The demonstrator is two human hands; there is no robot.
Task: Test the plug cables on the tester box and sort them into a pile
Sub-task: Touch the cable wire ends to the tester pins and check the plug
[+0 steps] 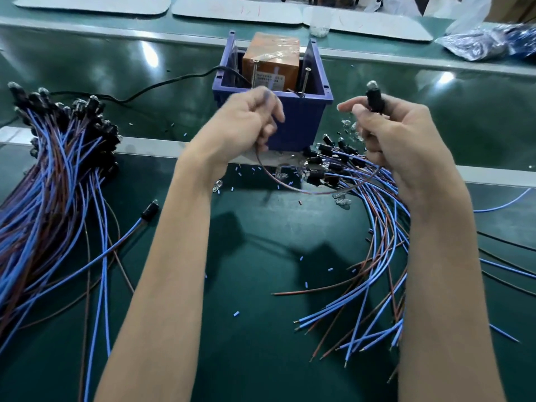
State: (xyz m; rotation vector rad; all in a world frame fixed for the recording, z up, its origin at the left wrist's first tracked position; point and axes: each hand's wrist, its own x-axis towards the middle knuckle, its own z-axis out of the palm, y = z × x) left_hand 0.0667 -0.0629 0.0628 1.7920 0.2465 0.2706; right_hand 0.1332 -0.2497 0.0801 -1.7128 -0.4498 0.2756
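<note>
Above the dark green tabletop [261, 285], the right hand [406, 140] has its grip closed round a black plug cable [374, 97], plug upright; the blurred left hand [243, 123] pinches the same cable's wire end, just before the blue plastic tester box [301, 126]; the pile of blue and brown cables [58, 175] lies far left.

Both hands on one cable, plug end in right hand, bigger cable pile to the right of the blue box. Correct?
Not quite: the head view shows the bigger cable pile left of the blue box. Plug end in right hand, left hand on the same cable.
</note>
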